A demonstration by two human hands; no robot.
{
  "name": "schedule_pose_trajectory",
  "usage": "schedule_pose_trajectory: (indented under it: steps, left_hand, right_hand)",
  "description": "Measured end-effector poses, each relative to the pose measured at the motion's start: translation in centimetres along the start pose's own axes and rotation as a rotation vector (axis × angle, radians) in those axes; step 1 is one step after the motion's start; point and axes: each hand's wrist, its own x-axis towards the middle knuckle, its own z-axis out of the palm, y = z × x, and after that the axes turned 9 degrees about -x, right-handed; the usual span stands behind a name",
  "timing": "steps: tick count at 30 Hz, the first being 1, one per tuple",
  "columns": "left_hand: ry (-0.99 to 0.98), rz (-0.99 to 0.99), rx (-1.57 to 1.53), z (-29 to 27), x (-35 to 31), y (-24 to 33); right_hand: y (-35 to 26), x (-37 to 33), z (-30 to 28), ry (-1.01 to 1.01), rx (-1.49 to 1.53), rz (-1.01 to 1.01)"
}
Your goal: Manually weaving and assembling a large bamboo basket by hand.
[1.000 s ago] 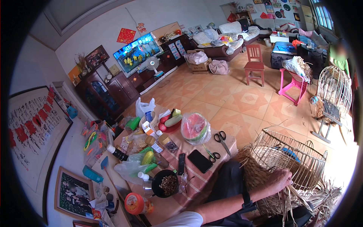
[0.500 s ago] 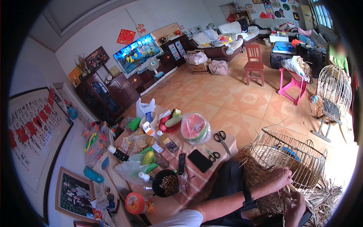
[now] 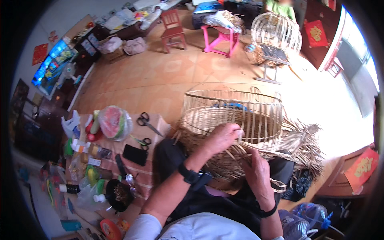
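Note:
A half-woven basket [image 3: 224, 114] with upright bare stakes rests across my lap, its lower wall a dense straw-coloured weave. My left hand [image 3: 222, 139] is closed at the near side of the stakes, pinching a strip of dried plant fibre. Just right of it and lower, my right hand [image 3: 258, 174] has its fingers bent together around a fibre strand, against the woven edge. A pale looped strand [image 3: 278, 185] shows beside the right wrist. Long loose fibre ends [image 3: 306, 146] fan out on the basket's right side. Something blue lies inside or behind the basket.
To the left, a cloth-covered table [image 3: 146, 176] bears scissors [image 3: 149, 124], a black phone [image 3: 135, 155], wrapped watermelon [image 3: 115, 123] and a dark bowl [image 3: 119, 195]. Plastic bottles [image 3: 310, 216] stand at lower right. Beyond are a red chair [image 3: 172, 30], pink stool [image 3: 220, 40] and a person in green [image 3: 280, 9] behind another basket frame [image 3: 276, 34].
The view has swung to the right, so the table and basket sit further left in the picture. Both hands stay at the basket's near side; my right forearm now shows.

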Motion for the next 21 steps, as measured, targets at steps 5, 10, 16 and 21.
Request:
schedule_pose_trajectory:
  steps: [5, 10, 16, 21]
  left_hand:
    - [-0.045, -0.143, -0.066, -0.6, -0.6, 2.1]
    - [0.067, -0.123, -0.005, 0.5, -0.7, 1.8]
    - [0.087, -0.029, -0.011, 0.7, -0.6, 0.8]
    - [0.080, -0.054, -0.006, 0.7, -0.7, 0.7]
  right_hand:
    - [-1.1, 0.5, 0.2, 0.034, 0.000, -0.013]
    - [-1.0, 0.9, -0.4, 0.011, -0.314, -0.135]
    - [0.0, 3.2, -4.6, -0.030, -0.425, -0.497]
    - [0.9, 5.8, -6.4, -0.101, -0.462, -0.629]
